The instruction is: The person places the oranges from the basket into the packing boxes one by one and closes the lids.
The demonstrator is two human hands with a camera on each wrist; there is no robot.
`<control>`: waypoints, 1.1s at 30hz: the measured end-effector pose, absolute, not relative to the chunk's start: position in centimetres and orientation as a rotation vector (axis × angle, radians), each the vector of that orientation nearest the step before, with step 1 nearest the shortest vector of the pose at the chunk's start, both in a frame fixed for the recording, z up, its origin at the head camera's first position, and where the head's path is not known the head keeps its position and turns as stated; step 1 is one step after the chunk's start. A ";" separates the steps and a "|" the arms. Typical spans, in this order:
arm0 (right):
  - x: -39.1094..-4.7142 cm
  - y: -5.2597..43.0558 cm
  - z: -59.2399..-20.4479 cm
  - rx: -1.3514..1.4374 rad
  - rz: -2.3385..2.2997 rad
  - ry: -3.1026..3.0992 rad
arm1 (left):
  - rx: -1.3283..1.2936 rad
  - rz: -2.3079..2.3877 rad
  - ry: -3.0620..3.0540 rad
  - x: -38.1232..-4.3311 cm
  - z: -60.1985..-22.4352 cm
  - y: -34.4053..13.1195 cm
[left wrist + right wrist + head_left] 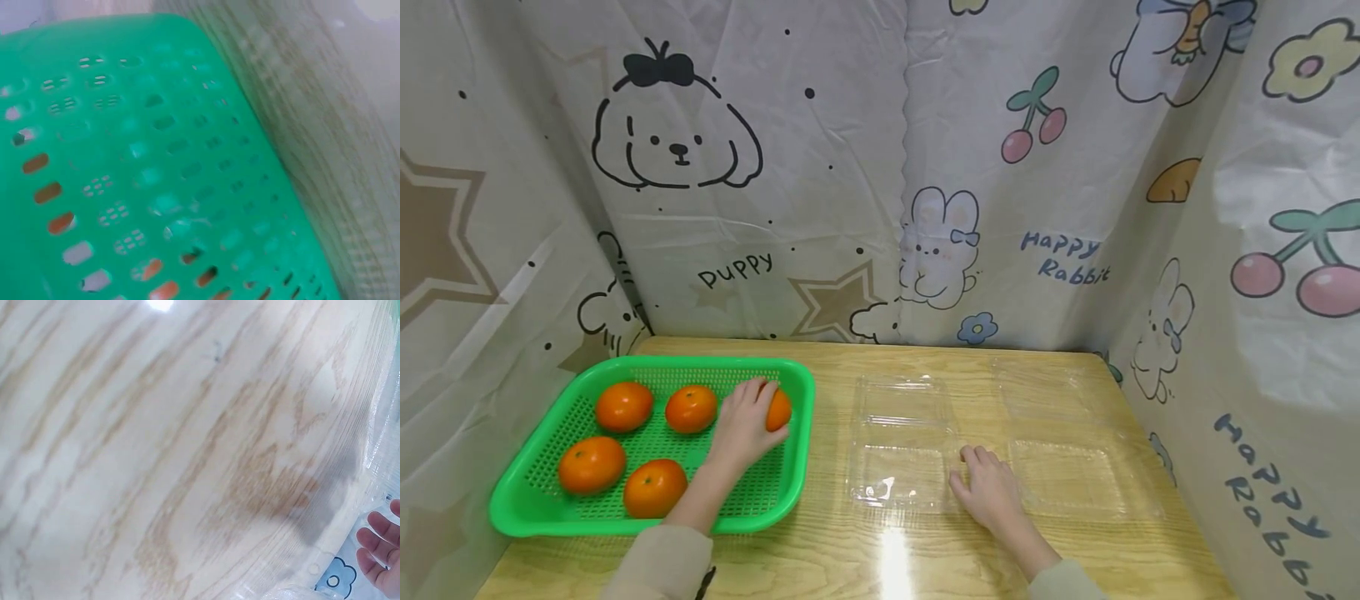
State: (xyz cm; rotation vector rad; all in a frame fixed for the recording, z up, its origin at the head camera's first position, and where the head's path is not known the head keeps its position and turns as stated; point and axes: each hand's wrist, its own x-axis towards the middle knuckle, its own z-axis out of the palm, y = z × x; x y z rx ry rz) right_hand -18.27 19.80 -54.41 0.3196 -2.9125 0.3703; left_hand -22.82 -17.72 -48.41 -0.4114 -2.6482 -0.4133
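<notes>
My left hand (pixel 745 422) reaches into a green plastic basket (pixel 807 450) and grips an orange (pixel 781 410) near its right end. Several other oranges stay in the basket, among them one at back left (pixel 624 407) and one at the front (pixel 656 488). The left wrist view shows mostly the perforated basket wall (pixel 112 150); the hand itself is hidden there. My right hand (pixel 989 490) rests with loosely bent fingers by the right edge of a clear plastic box (pixel 901 475). Whether it touches the box I cannot tell. Its fingers (pixel 369 544) show at the lower right of the right wrist view.
A second clear plastic box (pixel 1063 475), hinged open, lies to the right of my right hand. Both stand on a wood-grain table (pixel 827 533). Printed cloth (pixel 820 183) hangs behind and at both sides of the table.
</notes>
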 end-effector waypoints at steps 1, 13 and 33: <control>-18.3 19.8 -54.4 0.319 0.369 -2.912 | -0.418 -0.414 -2.630 -22.9 -48.4 -17.6; -18.3 19.8 -54.4 0.312 0.385 -2.929 | -0.467 -0.439 -2.545 -23.1 -47.5 -15.5; -18.5 19.9 -54.7 0.303 0.413 -2.926 | -0.555 -0.481 -2.458 -23.2 -46.8 -12.3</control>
